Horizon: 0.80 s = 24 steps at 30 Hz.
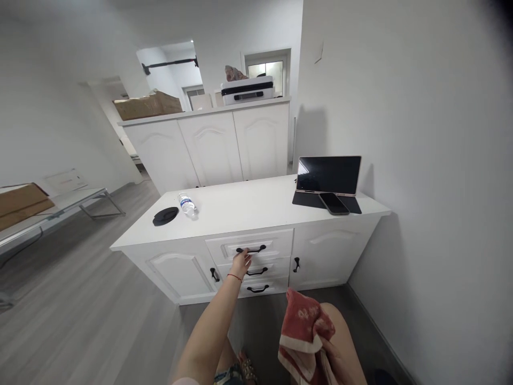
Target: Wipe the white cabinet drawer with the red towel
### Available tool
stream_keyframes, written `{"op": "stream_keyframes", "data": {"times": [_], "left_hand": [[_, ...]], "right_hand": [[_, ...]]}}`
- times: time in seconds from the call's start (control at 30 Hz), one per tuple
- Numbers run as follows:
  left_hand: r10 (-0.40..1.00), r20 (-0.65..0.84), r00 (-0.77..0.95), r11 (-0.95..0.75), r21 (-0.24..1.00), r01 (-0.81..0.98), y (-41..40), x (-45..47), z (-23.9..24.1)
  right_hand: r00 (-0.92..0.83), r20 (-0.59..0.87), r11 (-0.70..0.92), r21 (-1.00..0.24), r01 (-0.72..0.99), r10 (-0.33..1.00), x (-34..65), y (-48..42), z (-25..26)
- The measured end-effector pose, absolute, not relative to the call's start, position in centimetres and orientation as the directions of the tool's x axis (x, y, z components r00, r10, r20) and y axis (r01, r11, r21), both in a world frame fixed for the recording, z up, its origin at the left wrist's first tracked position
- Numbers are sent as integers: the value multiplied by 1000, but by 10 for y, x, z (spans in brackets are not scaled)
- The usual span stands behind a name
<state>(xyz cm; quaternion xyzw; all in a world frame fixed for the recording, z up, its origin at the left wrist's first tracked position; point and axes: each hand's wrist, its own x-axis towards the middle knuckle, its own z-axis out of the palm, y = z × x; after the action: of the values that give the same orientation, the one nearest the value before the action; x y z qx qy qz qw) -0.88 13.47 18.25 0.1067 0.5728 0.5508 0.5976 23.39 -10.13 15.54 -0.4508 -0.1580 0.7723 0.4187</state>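
Note:
My left hand (241, 263), with a red string round its wrist, is closed on the left part of the black handle (257, 249) of the top drawer (276, 241). That drawer sits flush in the white cabinet (248, 211). Two more drawers with black handles lie below it, the middle handle (258, 271) just under my fingers. Down at the right, my right hand (333, 355) grips a red and white towel (302, 326), which hangs bunched in front of the cabinet. Part of that hand is hidden by the folds.
On the cabinet top stand a water bottle (187, 206), a black oval object (165, 216), a propped tablet (328, 175) and a phone (334, 203). A wall (433, 187) closes the right side. Behind is a taller cabinet (212, 144) with a cardboard box (148, 106) and white case (247, 92).

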Motion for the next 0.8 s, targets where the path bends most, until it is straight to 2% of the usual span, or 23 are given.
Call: {"op": "stream_keyframes", "data": {"times": [0.27,0.63,0.8], "left_hand": [[794,-549,-262,364,774,-519,120,-8,180],[811,-528,-253,321,763,-561,78,-4,173],[814,-533,-230,310,734,-605,50,-4,160]], "right_hand": [[-379,-607,-714,-559,-421,699,223,-97,146],[-368,-531,-646,-614,-453,763,210,-88,166],[-262,-458,-525,-680,-512,849,212,-82,169]]}}
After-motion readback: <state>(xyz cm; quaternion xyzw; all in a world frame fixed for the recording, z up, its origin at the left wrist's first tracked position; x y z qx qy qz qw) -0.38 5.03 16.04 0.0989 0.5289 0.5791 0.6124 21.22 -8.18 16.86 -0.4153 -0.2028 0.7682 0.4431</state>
